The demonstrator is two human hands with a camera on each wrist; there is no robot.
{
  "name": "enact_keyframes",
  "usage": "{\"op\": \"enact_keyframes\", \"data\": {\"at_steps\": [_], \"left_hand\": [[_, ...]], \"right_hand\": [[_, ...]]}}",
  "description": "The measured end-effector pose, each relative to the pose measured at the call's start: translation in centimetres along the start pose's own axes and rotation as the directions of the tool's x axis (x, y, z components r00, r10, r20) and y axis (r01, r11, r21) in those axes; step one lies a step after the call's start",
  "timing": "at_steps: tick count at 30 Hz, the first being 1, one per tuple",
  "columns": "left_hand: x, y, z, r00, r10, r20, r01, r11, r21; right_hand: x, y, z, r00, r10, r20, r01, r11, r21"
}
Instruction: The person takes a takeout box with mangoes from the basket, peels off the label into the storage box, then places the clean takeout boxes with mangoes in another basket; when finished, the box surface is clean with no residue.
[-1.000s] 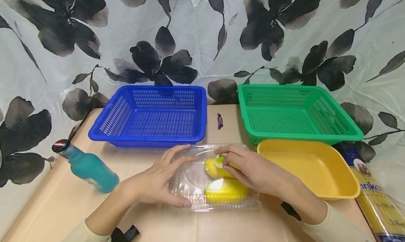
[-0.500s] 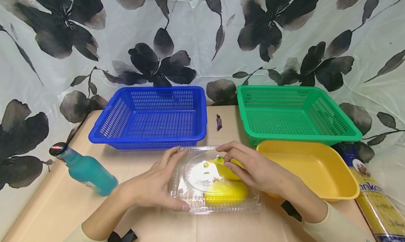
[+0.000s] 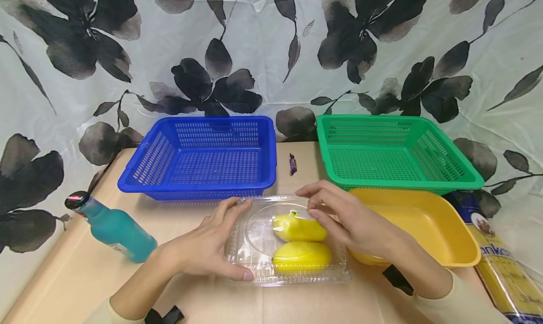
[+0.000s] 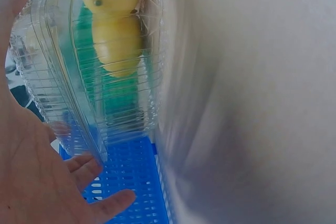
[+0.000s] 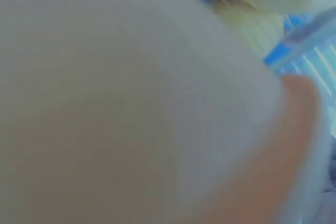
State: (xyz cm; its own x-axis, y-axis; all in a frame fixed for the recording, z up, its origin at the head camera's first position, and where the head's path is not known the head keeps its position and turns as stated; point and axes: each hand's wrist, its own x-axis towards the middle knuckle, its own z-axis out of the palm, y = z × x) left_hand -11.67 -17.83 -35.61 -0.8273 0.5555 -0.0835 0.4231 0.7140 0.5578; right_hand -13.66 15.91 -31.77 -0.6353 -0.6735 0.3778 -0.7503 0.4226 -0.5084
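Note:
A clear plastic box [image 3: 259,267] with its lid down lies on the table in front of the baskets. Two yellow fruits show through it, one [image 3: 303,227] with a small green mark behind the other [image 3: 302,257]. My left hand [image 3: 203,251] rests at the box's left side, thumb at the near left corner and fingers at the far one. In the left wrist view the ribbed box wall [image 4: 113,98] stands beside that hand [image 4: 47,166]. My right hand [image 3: 352,218] is over the box's right side with fingers bent loosely; contact cannot be told. The right wrist view is mostly blurred.
Behind are a blue basket [image 3: 212,188] and a green basket [image 3: 407,182], with a small purple wrapped candy [image 3: 292,165] between them. A yellow tub [image 3: 424,230] and a pasta packet [image 3: 505,267] lie right. A teal bottle [image 3: 123,232] leans at the left.
My right hand has moved slightly right and away from the green-marked spot on the rear fruit, which shows more fully. My left hand has stayed at the box's left side.

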Motion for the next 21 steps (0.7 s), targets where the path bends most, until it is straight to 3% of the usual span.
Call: {"op": "enact_keyframes", "data": {"at_steps": [14, 21], "left_hand": [[0.0, -0.4, 0.3, 1.000, 0.001, -0.006, -0.001, 1.000, 0.000], [0.0, -0.4, 0.2, 1.000, 0.005, -0.007, -0.005, 1.000, 0.004]], "right_hand": [[-1.6, -0.3, -4.1, 0.998, -0.049, -0.032, 0.048, 0.998, -0.032], [-2.8, 0.6, -6.3, 0.999, -0.035, -0.013, 0.034, 0.997, -0.076]]}}
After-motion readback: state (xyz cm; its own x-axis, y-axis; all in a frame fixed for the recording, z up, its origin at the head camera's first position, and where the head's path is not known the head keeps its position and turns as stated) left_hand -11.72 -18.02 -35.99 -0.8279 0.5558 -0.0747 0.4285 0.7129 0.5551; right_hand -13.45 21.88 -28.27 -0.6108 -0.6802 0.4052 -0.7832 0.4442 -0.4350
